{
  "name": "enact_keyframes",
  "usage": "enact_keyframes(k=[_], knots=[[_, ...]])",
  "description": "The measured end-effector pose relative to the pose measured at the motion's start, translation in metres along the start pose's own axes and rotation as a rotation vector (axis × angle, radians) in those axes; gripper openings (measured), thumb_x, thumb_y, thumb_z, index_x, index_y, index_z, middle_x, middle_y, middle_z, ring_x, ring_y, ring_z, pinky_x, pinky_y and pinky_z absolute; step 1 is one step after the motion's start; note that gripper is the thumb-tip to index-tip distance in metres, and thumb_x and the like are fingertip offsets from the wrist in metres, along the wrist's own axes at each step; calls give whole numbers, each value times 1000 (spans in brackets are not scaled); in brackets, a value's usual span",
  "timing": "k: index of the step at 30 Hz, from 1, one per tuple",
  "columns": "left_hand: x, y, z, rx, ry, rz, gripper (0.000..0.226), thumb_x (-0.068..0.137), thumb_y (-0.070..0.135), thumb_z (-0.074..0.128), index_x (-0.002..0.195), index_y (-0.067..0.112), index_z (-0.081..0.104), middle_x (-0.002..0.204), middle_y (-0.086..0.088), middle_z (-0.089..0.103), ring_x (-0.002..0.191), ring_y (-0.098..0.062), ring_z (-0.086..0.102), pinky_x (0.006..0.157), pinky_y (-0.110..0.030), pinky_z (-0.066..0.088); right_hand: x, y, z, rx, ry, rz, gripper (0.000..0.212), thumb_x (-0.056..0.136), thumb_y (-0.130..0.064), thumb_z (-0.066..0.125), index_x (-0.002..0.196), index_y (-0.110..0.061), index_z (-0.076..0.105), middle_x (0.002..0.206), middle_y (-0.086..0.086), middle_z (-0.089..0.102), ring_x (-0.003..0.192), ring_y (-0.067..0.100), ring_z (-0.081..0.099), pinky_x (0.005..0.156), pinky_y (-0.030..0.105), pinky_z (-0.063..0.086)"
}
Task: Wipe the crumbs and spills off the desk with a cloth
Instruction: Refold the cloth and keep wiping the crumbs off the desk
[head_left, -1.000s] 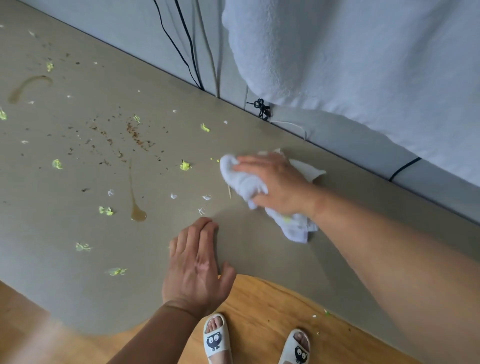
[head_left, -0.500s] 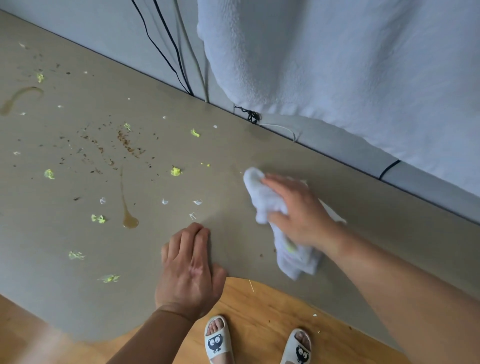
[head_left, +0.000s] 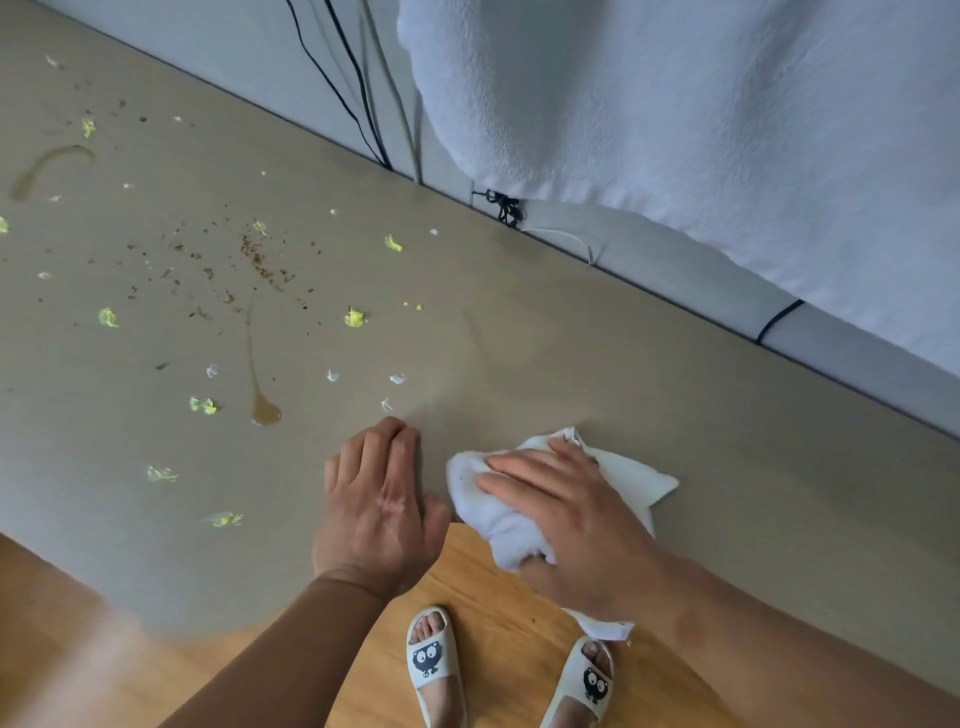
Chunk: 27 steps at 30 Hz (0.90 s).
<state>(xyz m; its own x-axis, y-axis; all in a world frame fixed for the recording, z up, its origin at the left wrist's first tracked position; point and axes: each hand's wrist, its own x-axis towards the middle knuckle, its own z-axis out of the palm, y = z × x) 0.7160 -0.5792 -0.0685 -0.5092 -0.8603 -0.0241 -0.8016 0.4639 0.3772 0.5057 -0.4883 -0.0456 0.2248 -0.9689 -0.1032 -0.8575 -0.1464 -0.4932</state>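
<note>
Pressing down on the white cloth (head_left: 493, 519) with the right hand (head_left: 566, 514), fingers straight and a little spread across the bunched fabric, thumb mostly out of sight under a fold. Bunched thick ahead of the fingertips, one corner sticking out past the far side of the hand, a tail trailing from under the wrist over the near edge of the desk (head_left: 727, 467). Just left of those fingertips, the left hand (head_left: 384, 509), laid palm down on the desk, fingers together and relaxed, holding nothing, thumb right up against the cloth's edge, contact not clear. Just beyond the left hand's fingertips, a few white flecks (head_left: 332, 375). Further left of both hands, a brown spill (head_left: 265, 413) with a thin trail leading away towards the back edge, then yellow-green bits (head_left: 355, 317) scattered widely and a dusting of dark brown crumbs (head_left: 254, 254) further out. Well away at the far left, a second, curved brown smear (head_left: 52, 163). Beyond the right hand, past the desk's back edge, black cables (head_left: 358, 104) and a large white textured fabric (head_left: 675, 130) hanging. Below both hands, wooden floor (head_left: 493, 587) and two white slippers (head_left: 434, 660).
</note>
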Motion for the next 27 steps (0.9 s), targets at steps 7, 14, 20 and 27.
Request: enact_keyframes(k=[7,14,20,27], knots=[[-1,4,2,90,5,-15,51,72,29,61,116,2,61,120,-15,56,103,-37,51,87,-47,40,74,43,-27,-18,119,237,74,76,-45,56,145,-19,56,144,4,61,127,31,57,111,47,38],[-2,5,6,132,23,-14,49,77,33,55,115,3,60,121,-14,56,106,-36,51,89,-48,41,148,57,-42,-92,188,472,64,81,-44,58,140,-19,53,143,6,57,127,38,54,109,47,36],[-1,4,6,143,26,-10,50,78,34,53,116,3,60,122,-15,56,105,-37,50,86,-48,41,6,-5,6,-100,85,156,63,80,-50,55,139,-28,59,158,-3,44,147,21,40,119,62,26],[-1,3,8,145,52,7,49,76,31,61,115,2,62,122,-16,57,106,-39,53,85,-50,43,-63,101,-45,-39,314,559,61,81,-42,51,140,-30,56,154,-6,52,139,25,51,111,50,39]])
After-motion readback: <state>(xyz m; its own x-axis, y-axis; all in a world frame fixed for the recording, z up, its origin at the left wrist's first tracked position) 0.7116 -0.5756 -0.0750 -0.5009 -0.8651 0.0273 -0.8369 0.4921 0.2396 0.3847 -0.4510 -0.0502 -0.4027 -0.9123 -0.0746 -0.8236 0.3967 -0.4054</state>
